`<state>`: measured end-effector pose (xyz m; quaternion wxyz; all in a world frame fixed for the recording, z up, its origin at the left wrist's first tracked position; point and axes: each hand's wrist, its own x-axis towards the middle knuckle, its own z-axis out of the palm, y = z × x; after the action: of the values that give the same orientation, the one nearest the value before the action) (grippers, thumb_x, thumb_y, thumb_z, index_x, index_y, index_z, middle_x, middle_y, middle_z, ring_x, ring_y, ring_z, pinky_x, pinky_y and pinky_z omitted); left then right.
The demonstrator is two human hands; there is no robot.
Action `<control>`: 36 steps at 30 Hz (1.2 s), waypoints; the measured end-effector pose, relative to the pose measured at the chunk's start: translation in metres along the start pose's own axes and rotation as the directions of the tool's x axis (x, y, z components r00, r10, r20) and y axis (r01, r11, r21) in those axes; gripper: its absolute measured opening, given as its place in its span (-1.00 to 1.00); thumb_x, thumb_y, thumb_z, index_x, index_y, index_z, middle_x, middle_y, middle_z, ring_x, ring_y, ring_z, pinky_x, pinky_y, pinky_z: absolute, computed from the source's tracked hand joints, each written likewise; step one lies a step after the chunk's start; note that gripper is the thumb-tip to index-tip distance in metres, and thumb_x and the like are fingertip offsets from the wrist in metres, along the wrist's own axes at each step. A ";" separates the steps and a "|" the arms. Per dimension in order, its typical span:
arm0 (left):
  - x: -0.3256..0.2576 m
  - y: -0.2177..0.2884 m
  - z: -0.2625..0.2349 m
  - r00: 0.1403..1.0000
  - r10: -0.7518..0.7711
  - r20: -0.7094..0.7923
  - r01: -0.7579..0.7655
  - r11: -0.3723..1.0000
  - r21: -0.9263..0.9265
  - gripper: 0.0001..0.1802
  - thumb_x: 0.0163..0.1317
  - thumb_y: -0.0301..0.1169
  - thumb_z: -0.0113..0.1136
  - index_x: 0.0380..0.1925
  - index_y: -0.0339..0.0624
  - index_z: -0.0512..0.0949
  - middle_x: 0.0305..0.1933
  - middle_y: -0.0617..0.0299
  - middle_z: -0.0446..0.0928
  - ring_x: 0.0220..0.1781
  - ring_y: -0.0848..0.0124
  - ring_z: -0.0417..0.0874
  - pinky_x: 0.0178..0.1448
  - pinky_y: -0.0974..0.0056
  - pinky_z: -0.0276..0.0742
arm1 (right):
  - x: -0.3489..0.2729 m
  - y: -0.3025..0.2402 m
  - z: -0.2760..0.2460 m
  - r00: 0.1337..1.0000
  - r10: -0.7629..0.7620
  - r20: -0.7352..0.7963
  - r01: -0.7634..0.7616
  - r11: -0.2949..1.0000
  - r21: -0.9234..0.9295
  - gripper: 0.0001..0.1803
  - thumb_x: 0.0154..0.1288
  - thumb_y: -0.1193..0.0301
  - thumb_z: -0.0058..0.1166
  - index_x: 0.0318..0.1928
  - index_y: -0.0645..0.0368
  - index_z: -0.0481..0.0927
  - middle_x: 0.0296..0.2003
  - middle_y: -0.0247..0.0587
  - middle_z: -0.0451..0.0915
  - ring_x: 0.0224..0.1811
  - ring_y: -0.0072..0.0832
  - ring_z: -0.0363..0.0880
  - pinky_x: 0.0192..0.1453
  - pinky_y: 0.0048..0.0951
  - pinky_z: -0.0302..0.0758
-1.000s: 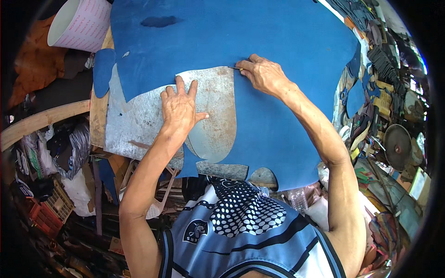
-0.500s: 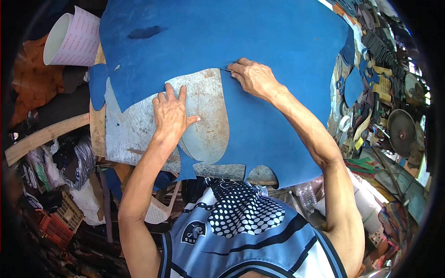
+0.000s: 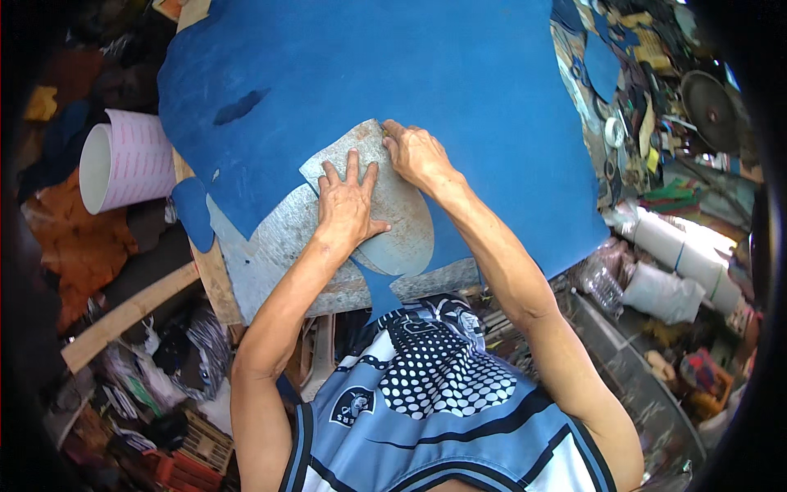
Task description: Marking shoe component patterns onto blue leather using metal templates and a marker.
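A large blue leather sheet (image 3: pixel 492 98) with irregular edges lies over a grey metal-covered work surface (image 3: pixel 283 238). On it rests a rust-speckled grey metal template (image 3: pixel 410 221), rounded at its near end. My left hand (image 3: pixel 348 205) presses flat on the template, fingers spread. At the template's far right corner, my right hand (image 3: pixel 420 157) is closed around a slim knife (image 3: pixel 384 130); only a bit of it shows, the rest hidden by the fingers. A narrow blue strip (image 3: pixel 379 295) hangs at the near edge, below the template.
A roll of white-and-pink sheet (image 3: pixel 135 160) stands at the left, near a small blue scrap (image 3: pixel 193 213) and a wooden plank (image 3: pixel 131 320). To the right are a roll of white tape (image 3: pixel 614 131), scissors (image 3: pixel 610 168), wrapped white rolls (image 3: pixel 684 254) and a round metal disc (image 3: pixel 709 111).
The view has turned and shifted. My right hand with the knife has come in closer against the template's right edge near its far corner. My left hand stays pressed on the template.
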<state>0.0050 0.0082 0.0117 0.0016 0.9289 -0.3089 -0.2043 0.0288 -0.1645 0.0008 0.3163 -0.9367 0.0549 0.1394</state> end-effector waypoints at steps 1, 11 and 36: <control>0.002 -0.001 -0.001 1.000 0.022 -0.002 -0.022 1.000 0.005 0.19 -0.24 0.20 0.54 0.41 -0.10 0.32 0.53 -0.19 0.11 0.36 -0.44 0.27 0.29 -0.21 0.43 | -0.003 0.000 0.003 1.000 0.017 -0.015 -0.017 1.000 0.001 -0.59 0.48 0.31 -0.09 0.23 0.21 0.49 -0.05 0.26 0.63 0.05 0.16 0.61 0.13 0.06 0.55; 0.004 -0.004 0.001 0.999 0.024 0.024 -0.026 0.998 0.063 0.25 -0.26 0.29 0.53 0.43 -0.05 0.29 0.53 -0.21 0.09 0.32 -0.48 0.31 0.24 -0.22 0.48 | -0.074 -0.003 0.012 0.991 0.090 -0.096 -0.096 0.993 -0.063 -0.65 0.45 0.34 -0.05 0.15 0.18 0.52 -0.17 0.27 0.65 -0.08 0.18 0.64 0.00 0.08 0.56; -0.022 0.039 0.026 0.890 0.449 -0.081 -0.445 0.893 0.064 -0.18 0.01 0.01 0.49 0.17 -0.30 0.49 0.20 -0.23 0.40 0.09 -0.15 0.55 0.04 -0.10 0.62 | -0.237 -0.017 0.086 0.798 0.526 -0.294 -0.443 0.843 0.306 -0.63 0.44 0.30 -0.01 0.18 0.15 0.48 -0.23 0.28 0.63 -0.12 0.21 0.63 -0.02 0.08 0.56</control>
<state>-0.0426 -0.0075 0.0014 0.0428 0.8414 -0.5180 -0.1482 -0.2143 -0.0955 0.0155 0.3561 -0.8588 0.3671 0.0317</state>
